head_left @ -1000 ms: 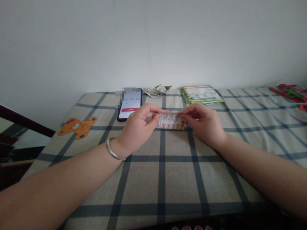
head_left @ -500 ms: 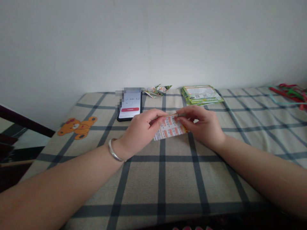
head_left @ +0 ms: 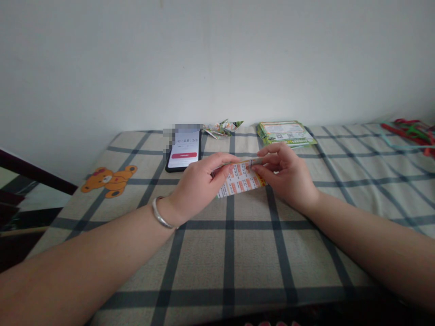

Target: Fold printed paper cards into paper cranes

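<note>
- Head view: white-and-orange printed paper sheet (head_left: pixel 239 181) was centred over beige-and-grey checked cloth (head_left: pixel 254 253).
- Left hand (head_left: pixel 195 185) pinched its left end closed; right hand (head_left: pixel 292 176) loosely closed on its right end, one finger raised.
- Risk: uneven pressure could have skewed or slipped the far edge.

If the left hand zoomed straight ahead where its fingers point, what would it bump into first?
Probably the right hand: its fingers are just across the printed paper that the left hand pinches. Depth is hard to judge here, though.
</note>
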A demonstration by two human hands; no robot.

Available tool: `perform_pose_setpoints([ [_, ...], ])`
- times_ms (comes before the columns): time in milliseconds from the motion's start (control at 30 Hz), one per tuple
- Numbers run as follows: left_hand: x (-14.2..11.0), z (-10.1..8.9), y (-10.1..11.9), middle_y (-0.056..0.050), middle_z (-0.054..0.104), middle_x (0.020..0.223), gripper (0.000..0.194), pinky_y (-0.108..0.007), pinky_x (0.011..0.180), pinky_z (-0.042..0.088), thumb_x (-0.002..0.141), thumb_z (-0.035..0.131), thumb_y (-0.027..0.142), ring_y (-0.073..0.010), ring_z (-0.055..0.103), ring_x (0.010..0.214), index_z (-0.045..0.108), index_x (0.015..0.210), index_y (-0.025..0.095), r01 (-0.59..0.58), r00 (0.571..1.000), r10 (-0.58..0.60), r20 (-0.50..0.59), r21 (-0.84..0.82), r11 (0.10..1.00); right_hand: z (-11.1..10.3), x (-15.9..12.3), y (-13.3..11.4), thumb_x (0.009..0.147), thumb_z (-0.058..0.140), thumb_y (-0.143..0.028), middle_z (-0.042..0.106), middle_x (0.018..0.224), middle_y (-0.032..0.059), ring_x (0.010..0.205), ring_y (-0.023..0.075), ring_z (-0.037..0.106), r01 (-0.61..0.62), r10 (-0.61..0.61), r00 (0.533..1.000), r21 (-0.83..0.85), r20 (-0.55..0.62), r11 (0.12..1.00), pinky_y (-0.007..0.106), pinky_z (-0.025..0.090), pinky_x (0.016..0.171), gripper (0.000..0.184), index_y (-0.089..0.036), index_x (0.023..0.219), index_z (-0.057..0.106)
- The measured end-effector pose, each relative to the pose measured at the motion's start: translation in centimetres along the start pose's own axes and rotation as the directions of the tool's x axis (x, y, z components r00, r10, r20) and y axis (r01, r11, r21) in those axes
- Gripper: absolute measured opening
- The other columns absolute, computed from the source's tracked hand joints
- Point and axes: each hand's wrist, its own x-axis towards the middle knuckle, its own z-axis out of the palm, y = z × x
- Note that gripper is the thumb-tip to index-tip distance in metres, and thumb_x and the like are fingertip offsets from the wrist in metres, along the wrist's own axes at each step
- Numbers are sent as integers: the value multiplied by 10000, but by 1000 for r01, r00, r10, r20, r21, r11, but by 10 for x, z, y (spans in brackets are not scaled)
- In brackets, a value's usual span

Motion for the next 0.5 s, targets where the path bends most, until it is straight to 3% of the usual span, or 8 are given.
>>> perform_pose_setpoints([
  [200, 1, -1, 0, 9, 727, 1103, 269, -218, 876, 546, 940, 518, 168, -114, 685, 976, 677, 1144, 243, -44, 999, 45, 25, -39, 998, 0, 1, -2, 852, 640, -232, 712, 827, -6, 641, 107, 630, 137, -136, 991, -80, 14, 987, 241, 526, 568, 110, -244, 946, 696],
  [500, 2, 0, -5, -4, 729, 1094, 246, -270, 885, 561, 934, 537, 208, -143, 685, 994, 683, 1129, 243, 39, 998, -35, 57, -86, 995, -1, 1, -2, 862, 639, -266, 741, 860, 21, 692, 133, 653, 123, -120, 992, -138, 29, 983, 275, 541, 606, 144, -234, 972, 726],
])
